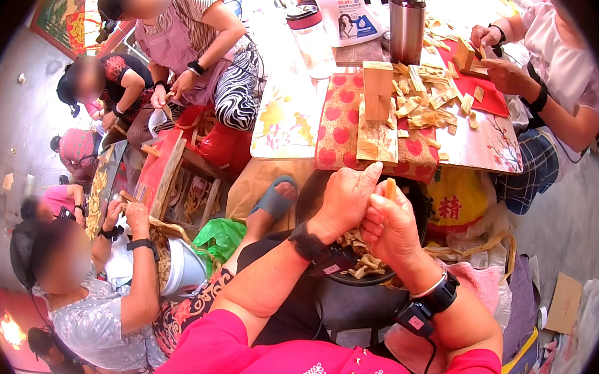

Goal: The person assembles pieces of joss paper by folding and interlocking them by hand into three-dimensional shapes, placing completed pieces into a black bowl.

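Observation:
My left hand (344, 201) and my right hand (396, 226) meet just past the table's near edge, above a dark round basin (418, 196). A short pale yellow dried strip (391, 188) is pinched between the thumb and fingers of my right hand, its tip pointing up. My left hand is closed against the right, thumb stretched forward; whatever lies in its fingers is hidden. Curled yellowish strips (366, 265) fill the basin beneath. Straight ahead, a wooden block stand (376, 94) with a flat base sits on a heart-patterned cloth (333, 119).
Strips (429, 99) lie heaped right of the stand. Behind are a steel flask (406, 26), a white jug (345, 11) and a clear jar (311, 40). Co-workers sit left and across on the right, where one handles another wooden stand (468, 58). A bucket (184, 266) is at left.

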Demonstrator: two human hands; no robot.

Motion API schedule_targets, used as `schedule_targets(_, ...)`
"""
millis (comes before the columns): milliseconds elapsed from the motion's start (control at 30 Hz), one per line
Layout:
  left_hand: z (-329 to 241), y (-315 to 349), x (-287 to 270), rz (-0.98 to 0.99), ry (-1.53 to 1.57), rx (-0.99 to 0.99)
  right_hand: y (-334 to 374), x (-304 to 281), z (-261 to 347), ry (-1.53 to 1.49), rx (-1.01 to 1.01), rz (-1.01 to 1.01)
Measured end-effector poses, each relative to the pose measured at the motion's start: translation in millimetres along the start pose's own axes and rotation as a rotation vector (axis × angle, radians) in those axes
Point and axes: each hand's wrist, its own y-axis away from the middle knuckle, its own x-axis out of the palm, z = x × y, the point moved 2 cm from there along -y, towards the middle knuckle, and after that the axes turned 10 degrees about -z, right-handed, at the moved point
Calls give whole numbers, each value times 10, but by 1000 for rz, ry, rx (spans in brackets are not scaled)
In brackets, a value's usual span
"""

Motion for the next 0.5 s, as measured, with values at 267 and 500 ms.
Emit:
schedule_targets(267, -17, -9, -29, -1, 74, -8, -28, 2, 13, 190, -87, 45)
schedule_targets(500, -91, 3, -47, 4, 92, -23, -1, 44, 31, 191, -114, 10)
